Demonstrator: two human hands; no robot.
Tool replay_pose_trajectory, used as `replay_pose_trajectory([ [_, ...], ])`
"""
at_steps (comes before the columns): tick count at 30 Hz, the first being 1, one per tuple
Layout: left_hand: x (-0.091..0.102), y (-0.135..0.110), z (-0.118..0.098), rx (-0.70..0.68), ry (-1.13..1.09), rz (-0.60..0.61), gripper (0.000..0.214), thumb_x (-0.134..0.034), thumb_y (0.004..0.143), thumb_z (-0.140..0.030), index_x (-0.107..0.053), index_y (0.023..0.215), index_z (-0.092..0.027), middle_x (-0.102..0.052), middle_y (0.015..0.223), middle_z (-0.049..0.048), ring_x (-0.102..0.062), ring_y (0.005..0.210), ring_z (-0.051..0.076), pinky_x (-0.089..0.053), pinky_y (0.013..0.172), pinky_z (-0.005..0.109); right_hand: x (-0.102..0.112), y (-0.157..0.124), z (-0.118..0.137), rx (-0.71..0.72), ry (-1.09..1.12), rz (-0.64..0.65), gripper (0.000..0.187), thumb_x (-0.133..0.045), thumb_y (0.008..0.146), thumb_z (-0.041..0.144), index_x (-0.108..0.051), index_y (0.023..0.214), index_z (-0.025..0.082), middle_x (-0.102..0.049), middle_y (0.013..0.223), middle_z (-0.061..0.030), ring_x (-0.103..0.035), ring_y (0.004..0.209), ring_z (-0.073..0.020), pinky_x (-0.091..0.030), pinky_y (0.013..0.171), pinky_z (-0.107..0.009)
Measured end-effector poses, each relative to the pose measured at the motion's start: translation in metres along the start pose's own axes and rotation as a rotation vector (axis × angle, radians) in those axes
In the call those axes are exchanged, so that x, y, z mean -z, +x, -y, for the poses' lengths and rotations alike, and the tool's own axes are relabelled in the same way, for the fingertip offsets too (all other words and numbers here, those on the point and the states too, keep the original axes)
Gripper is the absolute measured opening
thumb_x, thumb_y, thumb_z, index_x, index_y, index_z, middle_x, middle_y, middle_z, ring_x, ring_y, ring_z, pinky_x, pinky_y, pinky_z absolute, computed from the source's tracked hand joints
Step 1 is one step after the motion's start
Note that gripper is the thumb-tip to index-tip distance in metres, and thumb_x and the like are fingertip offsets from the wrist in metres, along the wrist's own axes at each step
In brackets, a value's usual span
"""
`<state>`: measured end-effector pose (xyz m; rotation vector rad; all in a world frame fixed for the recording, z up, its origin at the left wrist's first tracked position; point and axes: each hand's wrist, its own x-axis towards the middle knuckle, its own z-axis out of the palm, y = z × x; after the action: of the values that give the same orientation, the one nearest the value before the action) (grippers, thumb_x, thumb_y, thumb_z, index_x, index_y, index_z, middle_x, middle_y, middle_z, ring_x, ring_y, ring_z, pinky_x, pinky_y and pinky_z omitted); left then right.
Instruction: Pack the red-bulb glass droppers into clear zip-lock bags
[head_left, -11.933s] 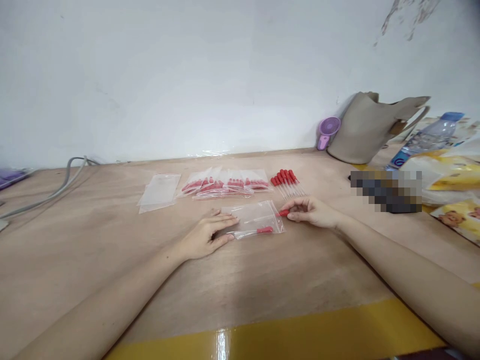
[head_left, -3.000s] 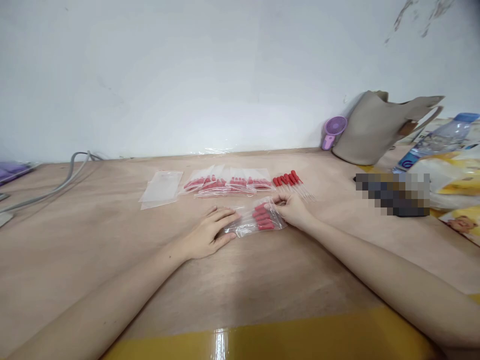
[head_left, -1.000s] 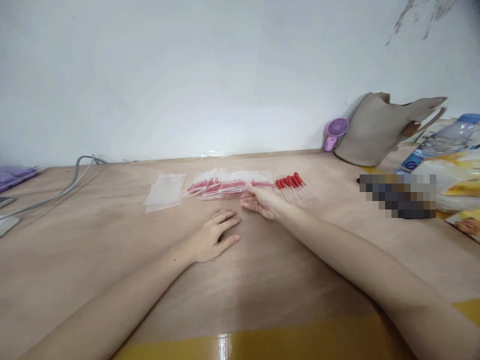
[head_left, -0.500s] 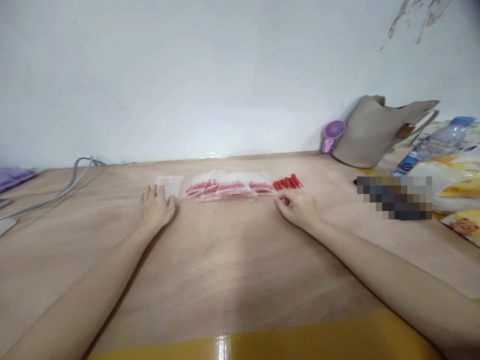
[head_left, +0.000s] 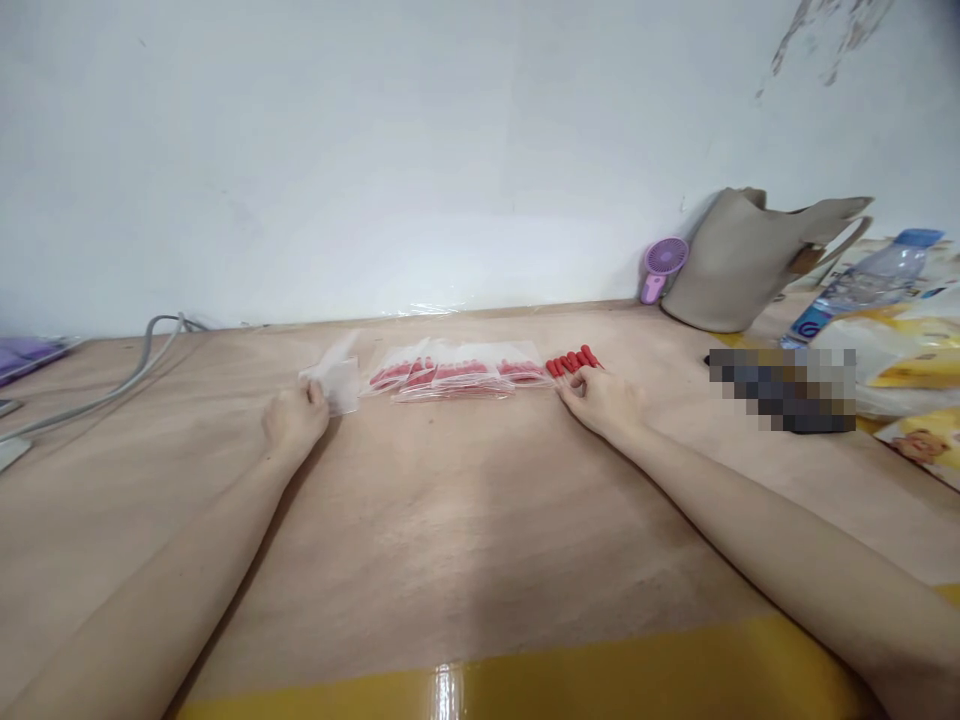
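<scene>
My left hand point(head_left: 296, 418) is closed in a pinch on a small clear plastic bag point(head_left: 341, 385), raised off the table at its near side. To the right of it, several flat clear bags with red pieces inside point(head_left: 465, 375) lie overlapping in a heap. My right hand point(head_left: 600, 398) rests at the near side of a row of small red pieces point(head_left: 571, 360) with rounded ends. Its thumb and fingers are drawn together against the row's lower ends. What they hold, if anything, is hidden.
A purple hand fan point(head_left: 664, 262) leans by a grey-beige bag point(head_left: 727, 265) near the wall. Farther right are a water bottle point(head_left: 862, 285), a pixelated dark object point(head_left: 784, 390) and yellow packaging point(head_left: 915, 355). Cables point(head_left: 142, 365) run across the table's left side.
My left hand has gone from lying flat on the plastic bag to pinching and lifting it. My right hand has shifted slightly up and right, closer against the red pieces.
</scene>
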<state>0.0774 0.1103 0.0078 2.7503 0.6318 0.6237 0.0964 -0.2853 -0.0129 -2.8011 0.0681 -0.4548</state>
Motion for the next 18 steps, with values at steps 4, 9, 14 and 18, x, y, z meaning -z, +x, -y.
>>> replay_pose_trajectory([
  [4,0.014,-0.011,-0.019,-0.174,-0.096,-0.176,0.039,-0.029,0.094,-0.030,-0.054,0.122,-0.017,-0.061,0.117,0.0123,-0.054,0.114,0.028,-0.043,0.094,0.043,0.000,0.000,0.001,0.025,-0.028,0.001,0.028,-0.045,0.080,0.046,-0.060,0.081,0.022,-0.067,0.084,-0.0049,-0.062,0.082,-0.0260,-0.042,0.065,-0.035],
  [9,0.031,-0.042,-0.055,-0.923,-0.372,-0.108,0.034,-0.039,0.092,-0.032,-0.059,0.116,-0.021,-0.059,0.124,0.0038,-0.049,0.121,0.021,-0.039,0.104,0.040,0.000,0.001,0.001,0.070,-0.112,0.047,0.035,-0.039,0.083,0.044,-0.062,0.081,0.018,-0.066,0.091,-0.0096,-0.062,0.085,-0.0281,-0.044,0.066,-0.037],
  [14,0.038,-0.077,-0.079,-1.374,-0.428,0.305,0.034,-0.039,0.093,-0.020,-0.056,0.123,-0.019,-0.058,0.124,0.0070,-0.047,0.123,0.021,-0.038,0.105,0.043,0.001,0.002,0.000,0.082,-0.160,0.082,0.040,-0.033,0.086,0.039,-0.064,0.090,0.014,-0.065,0.098,-0.0143,-0.062,0.091,-0.0301,-0.046,0.070,-0.040],
  [18,0.035,-0.093,-0.082,-1.393,-0.333,0.605,0.034,-0.047,0.092,-0.031,-0.056,0.123,-0.019,-0.061,0.120,0.0078,-0.050,0.121,0.023,-0.037,0.105,0.043,0.001,0.002,0.000,0.090,-0.183,0.101,0.044,-0.030,0.088,0.039,-0.063,0.096,0.012,-0.065,0.096,-0.0162,-0.062,0.091,-0.0313,-0.047,0.071,-0.042],
])
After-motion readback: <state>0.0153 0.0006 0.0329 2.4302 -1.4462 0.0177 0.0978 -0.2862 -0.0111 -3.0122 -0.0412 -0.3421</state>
